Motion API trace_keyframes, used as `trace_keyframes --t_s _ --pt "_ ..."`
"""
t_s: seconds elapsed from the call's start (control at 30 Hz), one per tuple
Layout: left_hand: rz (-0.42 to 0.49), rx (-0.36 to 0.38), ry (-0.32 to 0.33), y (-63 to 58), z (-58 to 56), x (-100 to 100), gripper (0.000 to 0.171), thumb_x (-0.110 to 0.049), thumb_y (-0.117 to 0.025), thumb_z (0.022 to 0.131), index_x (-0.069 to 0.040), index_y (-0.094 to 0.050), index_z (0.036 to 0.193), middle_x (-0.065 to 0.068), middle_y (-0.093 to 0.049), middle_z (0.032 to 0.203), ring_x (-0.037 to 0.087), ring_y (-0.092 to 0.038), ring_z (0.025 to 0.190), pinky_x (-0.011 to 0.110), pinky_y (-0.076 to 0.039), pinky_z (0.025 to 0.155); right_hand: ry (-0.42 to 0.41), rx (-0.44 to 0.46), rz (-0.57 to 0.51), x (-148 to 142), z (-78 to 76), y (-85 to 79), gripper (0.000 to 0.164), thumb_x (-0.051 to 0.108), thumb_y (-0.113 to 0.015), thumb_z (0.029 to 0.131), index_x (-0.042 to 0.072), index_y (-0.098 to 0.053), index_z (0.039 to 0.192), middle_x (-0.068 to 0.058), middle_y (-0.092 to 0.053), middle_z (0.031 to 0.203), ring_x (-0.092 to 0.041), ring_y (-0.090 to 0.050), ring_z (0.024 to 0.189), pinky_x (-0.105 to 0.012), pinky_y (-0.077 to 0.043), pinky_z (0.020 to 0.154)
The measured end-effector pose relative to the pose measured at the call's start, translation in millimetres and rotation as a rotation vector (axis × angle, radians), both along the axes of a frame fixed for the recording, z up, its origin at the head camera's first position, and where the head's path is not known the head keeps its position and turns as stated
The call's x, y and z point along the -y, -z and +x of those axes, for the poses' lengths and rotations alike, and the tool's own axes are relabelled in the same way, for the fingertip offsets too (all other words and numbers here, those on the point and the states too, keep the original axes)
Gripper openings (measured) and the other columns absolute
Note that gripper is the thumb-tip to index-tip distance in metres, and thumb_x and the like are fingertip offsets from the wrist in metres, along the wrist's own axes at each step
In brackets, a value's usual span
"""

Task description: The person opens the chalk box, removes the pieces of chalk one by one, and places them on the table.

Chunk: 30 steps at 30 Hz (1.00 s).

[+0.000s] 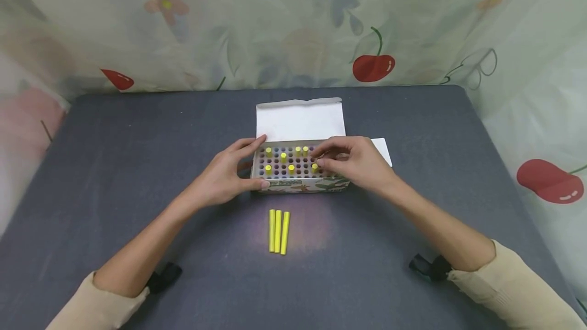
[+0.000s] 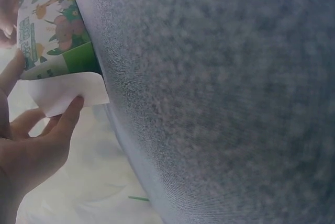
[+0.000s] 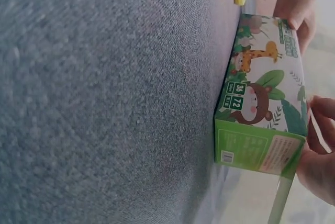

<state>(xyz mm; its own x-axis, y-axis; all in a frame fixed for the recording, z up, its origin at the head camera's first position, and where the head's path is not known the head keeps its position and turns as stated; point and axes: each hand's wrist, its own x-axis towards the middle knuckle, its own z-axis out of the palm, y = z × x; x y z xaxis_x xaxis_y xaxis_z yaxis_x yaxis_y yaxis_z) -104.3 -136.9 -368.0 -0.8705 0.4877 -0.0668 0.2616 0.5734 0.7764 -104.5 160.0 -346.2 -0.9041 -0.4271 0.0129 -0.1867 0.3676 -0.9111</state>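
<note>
A printed cardboard box point(image 1: 307, 186) stands on the dark table, its white lid point(image 1: 300, 120) raised at the back. Inside, a grid of round holes holds several upright yellow sticks point(image 1: 283, 157). My left hand point(image 1: 224, 169) grips the box's left end, thumb at the front corner. In the left wrist view its fingers touch a white side flap point(image 2: 68, 93). Over the box's right part is my right hand point(image 1: 355, 162), fingers bent and thumb tip beside a yellow stick point(image 1: 314, 167). Whether it pinches a stick is hidden, also in the right wrist view.
Three yellow sticks point(image 1: 277, 231) lie side by side on the table point(image 1: 206, 269) in front of the box. A white side flap point(image 1: 382, 152) sticks out at the box's right. A patterned curtain point(image 1: 293, 24) hangs behind the table's far edge.
</note>
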Motion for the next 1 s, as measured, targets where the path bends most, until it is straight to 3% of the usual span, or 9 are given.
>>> trace_keyframes --t_s 0.4,0.7,1.0 --pt "0.003 0.008 -0.004 0.3 -0.3 -2.5 0.097 -0.018 -0.084 0.082 -0.022 -0.025 0.159 0.016 -0.029 0.155 0.038 -0.044 0.135 0.045 -0.05 0.104 -0.099 -0.014 0.162 1.7 -2.6 -1.3 0.026 -0.007 -0.07 0.088 0.001 -0.072 0.113 -0.01 -0.071 0.112 -0.02 -0.069 0.1 -0.028 -0.06 0.083" --pt "-0.009 0.01 -0.007 0.2 -0.4 -3.0 0.097 -0.019 -0.084 0.082 -0.021 -0.024 0.159 0.016 -0.029 0.156 0.038 -0.043 0.135 0.045 -0.051 0.104 -0.076 -0.113 0.326 4.1 -2.6 -2.4 0.024 0.007 -0.081 0.084 0.009 -0.078 0.108 -0.003 -0.074 0.104 -0.012 -0.071 0.088 -0.028 -0.06 0.071" --pt "-0.019 0.006 0.004 -1.5 -0.4 -1.1 0.097 -0.02 -0.083 0.084 -0.021 -0.023 0.16 0.016 -0.029 0.155 0.038 -0.042 0.136 0.046 -0.051 0.104 -0.059 -0.218 0.402 9.1 -2.8 0.6 0.018 0.012 -0.082 0.083 0.012 -0.081 0.101 0.001 -0.076 0.099 -0.01 -0.07 0.083 -0.026 -0.055 0.06"
